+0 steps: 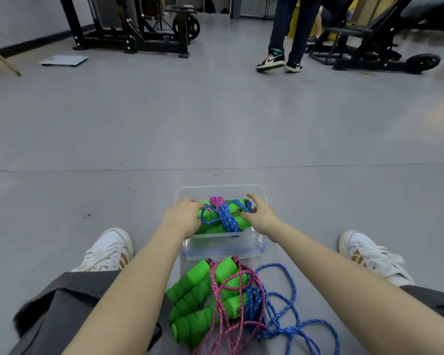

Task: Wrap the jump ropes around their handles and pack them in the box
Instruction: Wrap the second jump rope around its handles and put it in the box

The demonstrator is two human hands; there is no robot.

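Observation:
A clear plastic box [223, 245] sits on the grey floor between my feet. Inside it lie green foam handles bound with blue rope [227, 219], with a pink-wrapped bundle [217, 201] just behind. My left hand [182, 216] presses on the left end of the blue bundle. My right hand [259, 213] holds its right end, fingers curled over the handles. In front of the box, near my lap, several loose green handles [198, 295] lie tangled with unwound pink rope [223, 311] and blue rope [285, 303].
My white shoes [108, 252] [369, 254] flank the box. A person's legs [285, 34] stand at the far right among black gym machines [128, 29]. A flat scale [63, 60] lies on the floor at far left.

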